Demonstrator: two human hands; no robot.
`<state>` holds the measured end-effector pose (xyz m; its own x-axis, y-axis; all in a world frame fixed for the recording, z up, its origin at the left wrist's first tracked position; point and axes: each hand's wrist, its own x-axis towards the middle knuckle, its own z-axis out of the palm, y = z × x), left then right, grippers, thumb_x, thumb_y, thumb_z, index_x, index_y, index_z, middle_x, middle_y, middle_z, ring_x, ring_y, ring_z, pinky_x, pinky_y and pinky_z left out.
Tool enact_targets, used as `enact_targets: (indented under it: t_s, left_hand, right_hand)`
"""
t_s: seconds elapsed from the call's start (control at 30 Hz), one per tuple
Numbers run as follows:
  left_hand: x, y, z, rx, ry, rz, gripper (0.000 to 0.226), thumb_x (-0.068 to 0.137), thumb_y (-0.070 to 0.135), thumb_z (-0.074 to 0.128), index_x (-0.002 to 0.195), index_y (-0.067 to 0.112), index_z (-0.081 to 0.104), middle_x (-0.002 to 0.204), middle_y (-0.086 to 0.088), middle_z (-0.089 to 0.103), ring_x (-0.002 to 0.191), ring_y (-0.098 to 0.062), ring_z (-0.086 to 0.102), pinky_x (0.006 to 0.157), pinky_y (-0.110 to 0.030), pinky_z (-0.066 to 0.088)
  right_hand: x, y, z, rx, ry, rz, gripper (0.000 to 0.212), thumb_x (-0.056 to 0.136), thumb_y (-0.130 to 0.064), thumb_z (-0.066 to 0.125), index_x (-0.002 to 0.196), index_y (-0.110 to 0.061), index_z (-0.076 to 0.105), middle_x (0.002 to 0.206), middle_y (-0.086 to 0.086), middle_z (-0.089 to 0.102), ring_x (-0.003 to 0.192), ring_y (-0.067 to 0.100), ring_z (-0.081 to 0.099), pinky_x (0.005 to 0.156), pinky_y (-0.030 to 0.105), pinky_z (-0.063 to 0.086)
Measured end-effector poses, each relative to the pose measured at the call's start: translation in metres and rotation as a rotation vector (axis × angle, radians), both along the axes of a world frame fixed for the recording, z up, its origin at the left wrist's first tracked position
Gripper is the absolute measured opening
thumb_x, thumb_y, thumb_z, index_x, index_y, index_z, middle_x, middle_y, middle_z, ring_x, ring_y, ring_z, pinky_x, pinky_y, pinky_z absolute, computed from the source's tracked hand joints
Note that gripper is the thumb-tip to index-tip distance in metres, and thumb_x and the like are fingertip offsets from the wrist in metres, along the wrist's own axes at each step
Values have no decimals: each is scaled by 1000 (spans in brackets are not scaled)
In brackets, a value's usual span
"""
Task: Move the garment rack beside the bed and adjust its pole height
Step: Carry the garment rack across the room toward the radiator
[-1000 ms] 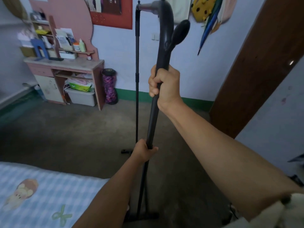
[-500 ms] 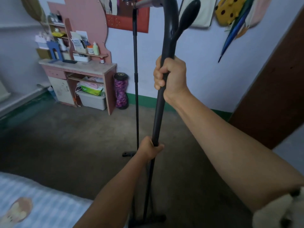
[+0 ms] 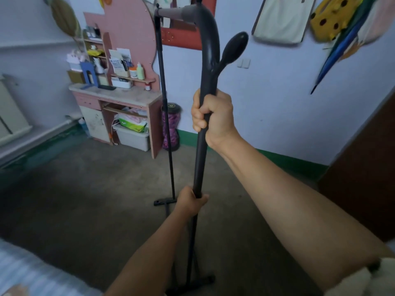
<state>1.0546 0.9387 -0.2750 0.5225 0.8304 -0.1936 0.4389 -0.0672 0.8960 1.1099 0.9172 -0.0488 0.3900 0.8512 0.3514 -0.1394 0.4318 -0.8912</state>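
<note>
The black garment rack stands on the floor in front of me. Its near upright pole [image 3: 199, 165] rises from a foot bar [image 3: 192, 284] and curves at the top into the grey crossbar [image 3: 171, 12]. A paddle-shaped hook [image 3: 234, 48] branches off near the top. The far upright [image 3: 165, 116] stands on its own foot [image 3: 163, 202]. My right hand [image 3: 213, 116] is gripped around the upper, thicker section of the near pole. My left hand [image 3: 190, 201] is gripped around it lower down, where the thick section meets the thin one. The bed [image 3: 32, 274], with a blue checked sheet, fills the bottom left corner.
A pink desk [image 3: 119, 99] with shelves and a white storage bin [image 3: 133, 138] stands against the far wall. A purple roller [image 3: 170, 127] stands beside it. A brown door [image 3: 363, 178] is at the right. Bags and an umbrella [image 3: 339, 50] hang on the wall.
The view has tilted up and swung right, so less of the bed shows. Both hands keep their grip on the near pole; the right hand sits slightly higher in the frame.
</note>
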Motion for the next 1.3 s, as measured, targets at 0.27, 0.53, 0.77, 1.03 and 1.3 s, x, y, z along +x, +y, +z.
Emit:
enact_targets:
  t_s: [0.27, 0.53, 0.77, 1.03, 1.3]
  left_hand:
    - [45, 58, -1, 1, -21, 185, 30, 80, 11, 72, 61, 16, 48, 69, -10, 56, 67, -19, 55, 66, -29, 44]
    - [87, 113, 0, -1, -37, 346, 29, 79, 11, 73, 62, 15, 50, 61, -2, 56, 63, -19, 55, 63, -27, 45]
    - [95, 166, -2, -16, -39, 413, 24, 78, 15, 72, 63, 15, 53, 59, 2, 59, 55, -12, 55, 58, -25, 47]
    - [97, 246, -5, -29, -46, 500, 28, 75, 14, 75, 60, 22, 52, 54, 7, 59, 52, -10, 56, 53, -25, 46]
    - [85, 325, -5, -21, -39, 536, 29, 77, 11, 74, 59, 20, 53, 55, 5, 58, 53, -10, 56, 56, -25, 47]
  right_hand:
    - [53, 68, -4, 18, 15, 151, 6, 51, -2, 41, 55, -7, 41, 44, 3, 31, 34, 14, 23, 40, 18, 20]
    - [97, 132, -4, 22, 35, 324, 9, 51, -1, 42, 55, -8, 39, 46, 2, 31, 33, 13, 23, 41, 25, 13]
    - [107, 187, -3, 45, 14, 397, 7, 54, -1, 41, 56, -8, 39, 52, 4, 30, 36, 16, 22, 44, 32, 12]
    - [110, 273, -3, 25, 11, 443, 5, 54, -3, 41, 55, -8, 40, 51, 4, 30, 36, 15, 22, 43, 27, 14]
    - [97, 352, -2, 10, 18, 492, 5, 55, -4, 40, 58, -8, 40, 56, 6, 28, 38, 15, 20, 44, 31, 10]
